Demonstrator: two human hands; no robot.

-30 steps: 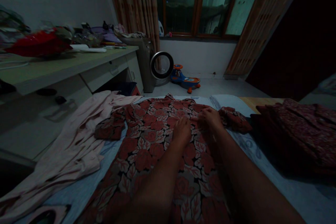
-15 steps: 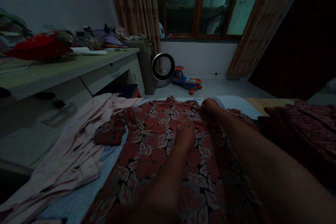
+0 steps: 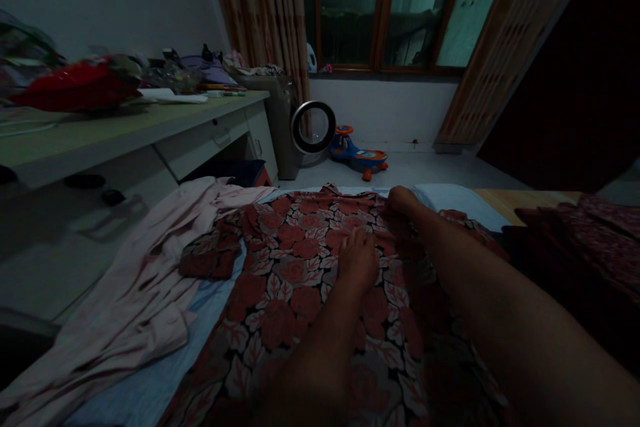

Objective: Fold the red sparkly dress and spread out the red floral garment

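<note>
A red and black floral garment [image 3: 295, 267] lies spread out on a light blue sheet, its short sleeve out to the left. My left hand [image 3: 359, 257] rests on the middle of the garment, palm down, with its fingers lying flat on the cloth. Farther off, at the garment's upper right edge, my right hand [image 3: 401, 201] is closed on the cloth near the collar. The fingertips of that hand are partly hidden.
Pink clothing [image 3: 165, 267] lies along the left side. Dark red patterned clothes [image 3: 595, 233] are piled at the right. A cluttered desk [image 3: 150, 123] stands left, with a washing machine [image 3: 280, 127] beyond. A blue ride-on toy [image 3: 357, 155] is on the floor.
The view has shifted slightly, so most things appear a little farther right. Both hands keep nearly the same places on the garment.
</note>
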